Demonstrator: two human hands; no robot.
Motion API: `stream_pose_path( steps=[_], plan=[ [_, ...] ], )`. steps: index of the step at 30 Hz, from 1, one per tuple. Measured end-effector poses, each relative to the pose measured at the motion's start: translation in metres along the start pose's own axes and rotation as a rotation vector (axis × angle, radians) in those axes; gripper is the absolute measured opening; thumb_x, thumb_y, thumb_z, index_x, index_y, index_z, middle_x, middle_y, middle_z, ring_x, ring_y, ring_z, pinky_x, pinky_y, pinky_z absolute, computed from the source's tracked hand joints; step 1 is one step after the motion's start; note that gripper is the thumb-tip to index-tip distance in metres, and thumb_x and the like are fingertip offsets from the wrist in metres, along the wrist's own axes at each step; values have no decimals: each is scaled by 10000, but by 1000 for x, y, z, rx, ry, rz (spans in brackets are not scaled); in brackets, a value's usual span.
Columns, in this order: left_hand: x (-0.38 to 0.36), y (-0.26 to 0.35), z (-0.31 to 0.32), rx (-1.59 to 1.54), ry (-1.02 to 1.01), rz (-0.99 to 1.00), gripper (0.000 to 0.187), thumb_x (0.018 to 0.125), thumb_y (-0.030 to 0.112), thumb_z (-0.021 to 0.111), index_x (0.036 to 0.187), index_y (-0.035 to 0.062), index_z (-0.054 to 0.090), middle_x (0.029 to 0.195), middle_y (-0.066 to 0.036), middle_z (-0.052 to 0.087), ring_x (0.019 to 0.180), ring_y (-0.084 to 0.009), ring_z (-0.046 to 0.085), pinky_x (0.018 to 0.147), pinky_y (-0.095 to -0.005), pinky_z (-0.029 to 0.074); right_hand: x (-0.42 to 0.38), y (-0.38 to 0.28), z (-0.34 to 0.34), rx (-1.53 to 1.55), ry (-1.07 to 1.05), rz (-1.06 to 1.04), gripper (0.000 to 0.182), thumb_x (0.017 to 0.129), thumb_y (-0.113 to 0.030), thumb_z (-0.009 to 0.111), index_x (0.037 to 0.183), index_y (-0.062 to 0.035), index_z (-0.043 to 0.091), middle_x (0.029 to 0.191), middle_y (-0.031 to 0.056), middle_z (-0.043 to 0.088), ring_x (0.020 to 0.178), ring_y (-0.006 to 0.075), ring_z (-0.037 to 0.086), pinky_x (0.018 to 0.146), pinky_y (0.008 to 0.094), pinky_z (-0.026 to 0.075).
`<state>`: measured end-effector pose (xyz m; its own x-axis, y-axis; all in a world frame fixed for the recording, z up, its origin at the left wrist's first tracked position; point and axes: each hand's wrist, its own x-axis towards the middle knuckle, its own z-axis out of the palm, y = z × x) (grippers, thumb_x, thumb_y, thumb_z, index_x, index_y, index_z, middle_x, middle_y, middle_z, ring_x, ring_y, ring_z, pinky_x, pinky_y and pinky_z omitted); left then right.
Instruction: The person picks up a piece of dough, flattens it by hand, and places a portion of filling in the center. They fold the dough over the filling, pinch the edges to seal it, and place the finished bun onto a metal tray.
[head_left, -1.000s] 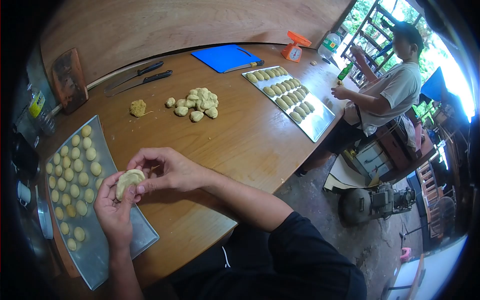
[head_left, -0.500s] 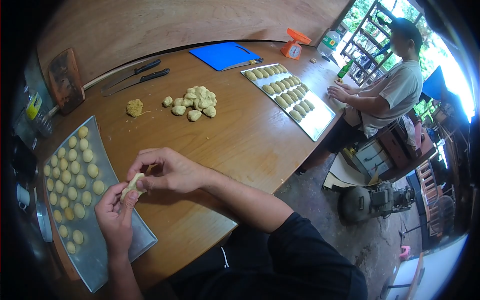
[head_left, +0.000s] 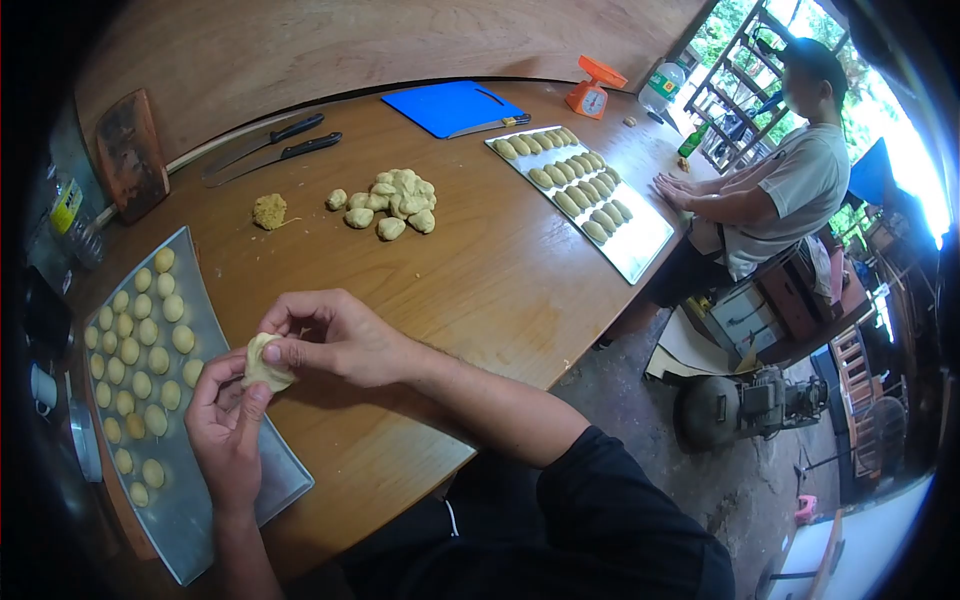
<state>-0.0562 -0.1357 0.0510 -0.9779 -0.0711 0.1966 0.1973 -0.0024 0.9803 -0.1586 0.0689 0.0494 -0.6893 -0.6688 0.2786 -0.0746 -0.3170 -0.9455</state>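
Both hands meet over the near end of the left tray [head_left: 205,500], which carries rows of small dough balls [head_left: 140,355]. The left hand [head_left: 222,425] is cupped palm up beneath a folded piece of dough [head_left: 262,362], thumb against its lower edge. The right hand [head_left: 335,335] pinches the top of that piece between thumb and forefinger, the other fingers curled loosely above. The piece is held in the air, just above the tray's inner edge and clear of the table [head_left: 480,280].

Risks, as judged:
- The dough looks soft and thin at the fold; a hard pinch may tear it or leave the seam open.
- The grip sits directly above the tray; a slip would drop the piece onto the finished balls and dent them.
- The tray's near corner overhangs the table edge; a knock from the left forearm could tip it.

Beyond the tray, mid-table, lie a heap of dough lumps [head_left: 395,200] and a small crumbly yellow mound [head_left: 269,211]; two knives [head_left: 270,150] lie farther back.

Not established:
- Whether the piece encloses any filling; the fold hides its inside.
- The left palm's contact with the dough, covered by the piece itself.
- The tray's far left edge, darkened by lens shadow.
- What another person's hands [head_left: 680,190], at the table's far end, rest on.
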Motion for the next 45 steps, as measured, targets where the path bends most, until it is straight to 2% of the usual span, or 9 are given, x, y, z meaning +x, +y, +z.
stream_pose_path(
  steps=[8,13,18,22,32,34,38,44,45],
  plan=[
    [-4,-5,7,84,-41,92,297,1044,89,746,1281,-56,641,1137,-102,726,1001,-128,714,894,-263,580,-2,-3,5,-142,-2,-52,238,1059,-210,764,1177,-16,695,978,2,710,940,73,648,851,268,538],
    [0,-4,-1,72,-1,-1,232,1079,117,710,1208,-73,680,1027,-101,758,898,-113,713,817,-252,574,2,4,4,-28,15,-60,254,1035,-189,792,1189,-31,665,962,1,699,918,64,637,834,265,532],
    [-1,-9,-7,84,38,2,270,1094,149,693,1233,-82,680,1005,-96,764,876,-104,712,770,-247,569,-1,-1,7,-259,-58,-39,235,1040,-138,773,1195,-4,658,984,24,716,927,72,647,841,272,540],
    [-2,-6,-3,103,72,-13,288,1100,167,686,1243,-82,685,1010,-98,766,838,-96,696,751,-241,563,2,7,1,-134,8,-44,205,1061,-134,744,1185,11,669,1000,44,733,942,85,660,851,285,547],
    [-1,-4,4,71,-5,44,261,1098,151,679,1257,-56,669,1109,-76,727,957,-89,680,828,-236,561,0,4,-3,-27,-53,1,223,1065,-167,747,1194,6,690,1034,30,734,978,88,658,865,285,545],
    [1,-1,7,100,83,79,265,1100,155,678,1263,-53,660,1104,-71,719,965,-88,676,831,-239,558,0,3,1,-96,-39,-61,285,1022,-170,803,1222,-10,679,1053,28,721,968,103,657,864,285,549],
    [0,-8,-8,114,53,15,277,1096,163,681,1284,-38,651,1100,-57,700,938,-90,653,828,-243,551,2,7,2,-301,-5,-201,387,971,-154,855,1269,-30,641,1049,28,704,948,112,653,859,279,551],
    [-4,-3,1,94,8,37,257,1097,140,671,1280,-40,655,1103,-54,687,955,-90,644,826,-241,532,-1,7,8,-110,-65,7,468,943,-104,863,1312,-44,582,1022,31,695,981,107,645,881,272,541],
    [-3,-1,6,152,26,110,254,1098,136,666,1282,-38,656,1114,-54,678,967,-91,638,826,-243,529,0,4,6,-147,-44,26,450,946,-95,856,1305,-44,589,1023,29,696,981,101,642,878,271,536]
  ],
)
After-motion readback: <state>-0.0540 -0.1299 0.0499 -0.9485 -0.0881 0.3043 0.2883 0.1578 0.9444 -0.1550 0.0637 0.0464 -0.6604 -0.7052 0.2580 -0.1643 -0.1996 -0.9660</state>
